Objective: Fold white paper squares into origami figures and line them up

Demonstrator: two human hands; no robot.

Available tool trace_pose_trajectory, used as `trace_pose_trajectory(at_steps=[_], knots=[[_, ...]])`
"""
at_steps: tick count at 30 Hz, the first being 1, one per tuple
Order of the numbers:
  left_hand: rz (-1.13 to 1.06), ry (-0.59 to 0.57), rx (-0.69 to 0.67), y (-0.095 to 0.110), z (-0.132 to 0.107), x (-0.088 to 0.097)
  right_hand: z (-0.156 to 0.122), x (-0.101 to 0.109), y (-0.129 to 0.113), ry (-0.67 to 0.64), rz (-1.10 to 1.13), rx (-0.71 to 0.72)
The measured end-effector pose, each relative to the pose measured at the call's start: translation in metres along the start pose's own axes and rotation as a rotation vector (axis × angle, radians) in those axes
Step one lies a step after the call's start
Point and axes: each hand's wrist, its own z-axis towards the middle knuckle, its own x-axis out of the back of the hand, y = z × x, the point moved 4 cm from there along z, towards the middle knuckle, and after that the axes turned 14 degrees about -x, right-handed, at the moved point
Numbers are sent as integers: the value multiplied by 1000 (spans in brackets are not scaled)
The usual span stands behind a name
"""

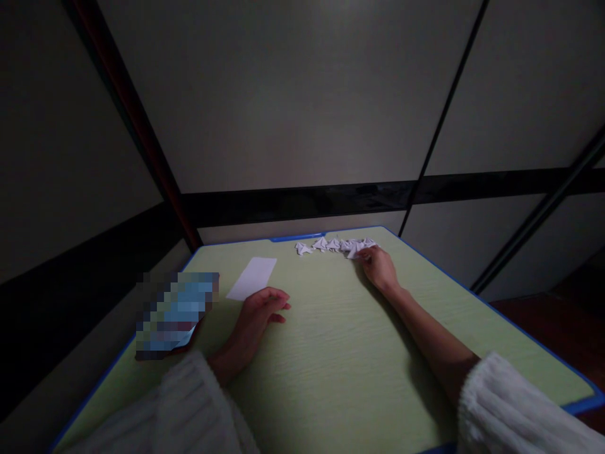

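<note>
My right hand [379, 266] reaches to the far edge of the light green table [340, 353]; its fingertips pinch a small folded white paper figure [355, 251] at the right end of a row of several folded paper figures [331, 244]. My left hand [259, 315] rests on the table, fingers loosely curled with nothing in them. It lies just below a flat white paper sheet [252, 278] and does not hold it. Both arms wear white knitted sleeves.
A pixelated blue-grey object [174, 312] lies at the table's left edge. The table has a blue rim [293, 238]. Pale wall panels with dark bars stand behind it, and a dark reddish floor shows at right.
</note>
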Motion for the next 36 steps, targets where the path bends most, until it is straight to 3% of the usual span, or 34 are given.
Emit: trace_pose_trajectory(at_steps=[6, 13, 16, 18, 20, 23, 26, 36], knots=[[18, 1, 2, 2, -1, 0, -2, 4, -3, 34, 10, 12], [110, -20, -34, 2, 1, 2, -3, -2, -7, -51, -50, 107], [376, -20, -155, 5, 9, 12, -5, -4, -9, -78, -81, 133], [697, -24, -363, 10, 16, 20, -8, -4, -12, -89, -101, 153], [1004, -44, -477, 10, 20, 28, -12, -4, -16, -100, -119, 183], [1303, -117, -390, -1, 23, 40, -18, -1, -24, -120, -144, 241], [1436, -238, -395, -7, 21, 43, -23, 2, -33, -136, -167, 300], [1511, -297, -366, 3, 18, 39, -44, 9, -61, -150, -215, 515]])
